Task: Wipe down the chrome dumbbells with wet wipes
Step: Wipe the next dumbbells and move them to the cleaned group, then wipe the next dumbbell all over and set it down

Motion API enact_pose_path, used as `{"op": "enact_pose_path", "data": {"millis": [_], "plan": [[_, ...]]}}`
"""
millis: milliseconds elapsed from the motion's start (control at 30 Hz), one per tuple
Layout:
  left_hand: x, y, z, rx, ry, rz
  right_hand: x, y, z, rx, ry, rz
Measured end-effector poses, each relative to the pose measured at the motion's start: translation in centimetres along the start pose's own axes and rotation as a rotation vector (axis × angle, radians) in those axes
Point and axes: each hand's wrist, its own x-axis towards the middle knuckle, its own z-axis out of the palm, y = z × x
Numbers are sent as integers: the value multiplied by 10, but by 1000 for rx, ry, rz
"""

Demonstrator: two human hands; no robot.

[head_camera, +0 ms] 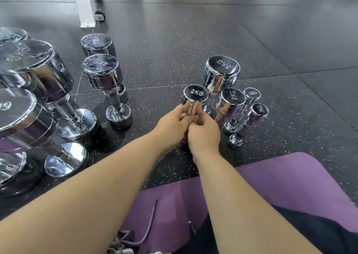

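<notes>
A chrome 2KG dumbbell (pixel 195 96) stands upright on the dark floor in the middle. Both my hands wrap round its handle just below the top head: my left hand (pixel 172 125) from the left, my right hand (pixel 204 135) from the right and slightly nearer. The handle and lower head are hidden behind my fingers. No wet wipe shows in either hand. Right beside it stand a 5KG dumbbell (pixel 220 73), another 2KG dumbbell (pixel 230 102) and two 1KG dumbbells (pixel 251 96).
Larger chrome dumbbells (pixel 38 69) stand at the left, two mid-sized ones (pixel 102 73) behind them. A purple mat (pixel 280 184) lies under me near the front. A white wheeled frame (pixel 85 7) stands at the back left.
</notes>
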Motion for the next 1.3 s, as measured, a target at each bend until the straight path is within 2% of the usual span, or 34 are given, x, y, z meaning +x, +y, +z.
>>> {"op": "enact_pose_path", "data": {"millis": [133,200,233,367,433,500,633,800,1033,1133,1300], "plan": [[-9,-9,-8,-44,-16,-44,-8,2,-2,59,184,65],[-19,-12,-19,-90,13,-93,-19,-2,-1,59,189,63],[-24,-14,-27,-107,72,-125,-28,-4,3,24,117,26],[-38,-14,-72,-338,507,-229,-57,-29,26,-103,-244,-113],[-42,-9,-94,-382,667,-249,-55,-47,35,-177,-291,-120],[-41,-4,-111,-391,749,-259,-47,-66,47,-209,-310,-121],[-22,2,-132,-524,772,-288,-18,-97,79,-198,-376,-115],[3,-1,-146,-737,693,-229,22,-112,131,379,-540,197],[2,4,-139,-765,701,-145,22,-98,134,648,-485,209],[-19,6,-127,-700,643,-161,6,-92,111,672,-463,217],[-52,14,-109,-648,570,-195,-24,-85,70,557,-475,176]]}}
